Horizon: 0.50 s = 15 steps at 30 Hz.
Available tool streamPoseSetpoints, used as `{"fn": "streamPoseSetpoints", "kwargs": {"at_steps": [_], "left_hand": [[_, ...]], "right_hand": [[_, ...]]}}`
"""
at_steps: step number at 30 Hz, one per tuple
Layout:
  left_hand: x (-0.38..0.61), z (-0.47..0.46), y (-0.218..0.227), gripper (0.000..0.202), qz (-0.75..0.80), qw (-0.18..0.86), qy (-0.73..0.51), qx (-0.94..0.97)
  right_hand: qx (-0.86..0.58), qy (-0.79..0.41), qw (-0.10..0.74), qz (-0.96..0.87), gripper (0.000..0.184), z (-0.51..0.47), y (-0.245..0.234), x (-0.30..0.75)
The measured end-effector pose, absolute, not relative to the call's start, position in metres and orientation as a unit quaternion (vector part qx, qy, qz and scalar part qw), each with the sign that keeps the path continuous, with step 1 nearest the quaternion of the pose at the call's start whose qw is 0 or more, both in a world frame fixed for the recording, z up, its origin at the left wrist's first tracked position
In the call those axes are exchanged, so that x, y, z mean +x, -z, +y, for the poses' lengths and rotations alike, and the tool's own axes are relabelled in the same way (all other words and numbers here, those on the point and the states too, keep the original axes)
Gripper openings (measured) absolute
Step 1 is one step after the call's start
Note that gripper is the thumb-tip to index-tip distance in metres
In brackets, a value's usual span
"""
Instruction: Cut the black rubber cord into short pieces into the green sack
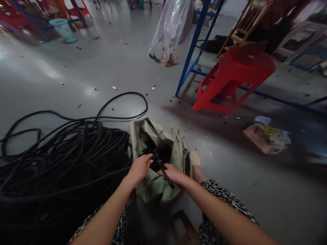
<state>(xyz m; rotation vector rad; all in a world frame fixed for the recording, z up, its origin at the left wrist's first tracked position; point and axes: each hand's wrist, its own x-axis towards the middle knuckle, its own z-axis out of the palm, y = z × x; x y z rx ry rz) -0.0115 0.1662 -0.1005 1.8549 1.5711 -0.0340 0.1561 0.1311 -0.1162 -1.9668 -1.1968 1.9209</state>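
Observation:
Between my feet stands a pale green woven sack [143, 131], its mouth folded open, with dark pieces inside that I cannot tell apart. My right hand [172, 173] is closed around black-handled scissors [167, 177], whose handle loop sticks out toward me. Over the left side of the sack, my left hand [140, 166] has its fingers pinched close to the scissors' tip; what lies in them is dark and hard to make out. A large heap of black rubber cord [84, 146] lies left of the sack, one loop reaching past its far side.
A red plastic stool [235, 75] stands at the upper right beside a blue metal frame [190, 58]. A clear plastic bag [171, 30] hangs at the back. On the right floor lies a printed plastic packet [267, 137]. A light blue bin [63, 30] stands far left; small scraps dot the floor.

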Motion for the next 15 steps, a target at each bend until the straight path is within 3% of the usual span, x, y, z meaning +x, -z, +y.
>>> {"fn": "streamPoseSetpoints", "kwargs": {"at_steps": [3, 8, 15], "left_hand": [[-0.0063, 0.1648, 0.1011, 0.035, 0.612, 0.342, 0.033, 0.712], [-0.0032, 0.1659, 0.1027, 0.032, 0.618, 0.339, 0.056, 0.707], [-0.0044, 0.1683, 0.1023, 0.035, 0.619, 0.354, 0.067, 0.698]], "right_hand": [[-0.673, -0.613, 0.055, -0.411, 0.025, 0.1292, 0.1216, 0.1514], [-0.673, -0.614, 0.013, -0.413, 0.05, 0.1266, 0.1237, 0.1497], [-0.641, -0.617, 0.027, -0.456, 0.064, 0.1243, 0.1244, 0.1571]]}}
